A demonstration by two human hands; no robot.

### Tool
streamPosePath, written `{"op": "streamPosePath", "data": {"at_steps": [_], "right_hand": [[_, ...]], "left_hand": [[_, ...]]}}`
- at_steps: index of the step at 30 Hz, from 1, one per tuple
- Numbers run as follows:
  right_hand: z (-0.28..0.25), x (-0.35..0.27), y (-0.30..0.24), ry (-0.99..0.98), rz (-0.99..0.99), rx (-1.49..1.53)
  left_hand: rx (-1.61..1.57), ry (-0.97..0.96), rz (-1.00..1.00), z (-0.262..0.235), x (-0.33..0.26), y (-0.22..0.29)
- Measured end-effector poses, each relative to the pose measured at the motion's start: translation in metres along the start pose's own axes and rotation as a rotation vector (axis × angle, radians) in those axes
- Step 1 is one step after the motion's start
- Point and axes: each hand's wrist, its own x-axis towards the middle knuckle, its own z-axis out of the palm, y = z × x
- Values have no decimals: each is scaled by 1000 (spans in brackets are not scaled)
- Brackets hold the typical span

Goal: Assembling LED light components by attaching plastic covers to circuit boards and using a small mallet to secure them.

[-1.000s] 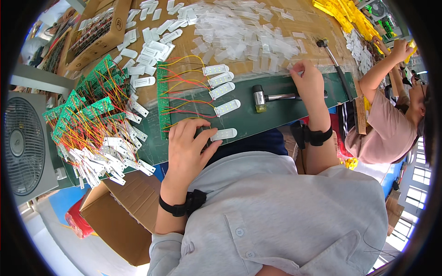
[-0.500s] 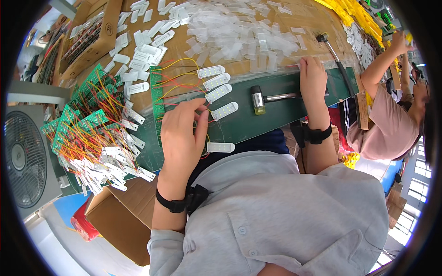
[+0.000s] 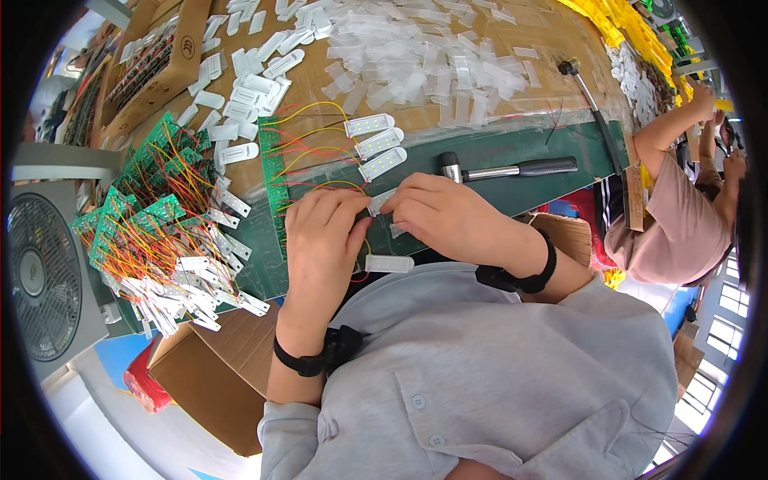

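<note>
My left hand [image 3: 324, 232] is closed, its thumb and fingertips pinching the wire end of a white LED module [image 3: 382, 203] in front of me. My right hand [image 3: 452, 214] meets it from the right, fingers bent over the module's rounded end. Under those fingers peeks a small translucent plastic strip [image 3: 397, 230]; most of it is hidden. Beyond my hands, several similar LED modules [image 3: 379, 144] lie in a column, wired in red and yellow to a long green circuit board [image 3: 273, 168]. Another wired module [image 3: 389, 263] rests nearer my body.
A hammer [image 3: 512, 170] lies right of my hands, and a second one [image 3: 588, 100] farther back. Clear strips [image 3: 432, 60] and white covers [image 3: 256, 96] are heaped at the back. Wired boards [image 3: 168, 232] pile up at left, beside a fan [image 3: 40, 272]. A co-worker [image 3: 664, 208] sits at right.
My right hand has come from beside the clear strips, left and nearer, to the LED module by my left hand. The hammer handle it covered now shows.
</note>
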Motion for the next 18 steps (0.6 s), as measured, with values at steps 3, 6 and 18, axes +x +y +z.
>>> {"op": "streamPosePath", "data": {"at_steps": [3, 6, 18], "right_hand": [[1, -1, -4, 10, 17, 36], [3, -3, -5, 37, 16, 22], [7, 0, -8, 172, 130, 23]], "left_hand": [[-7, 4, 11, 4, -3, -2], [-16, 1, -12, 6, -3, 0], [70, -4, 35, 6, -4, 4]]}}
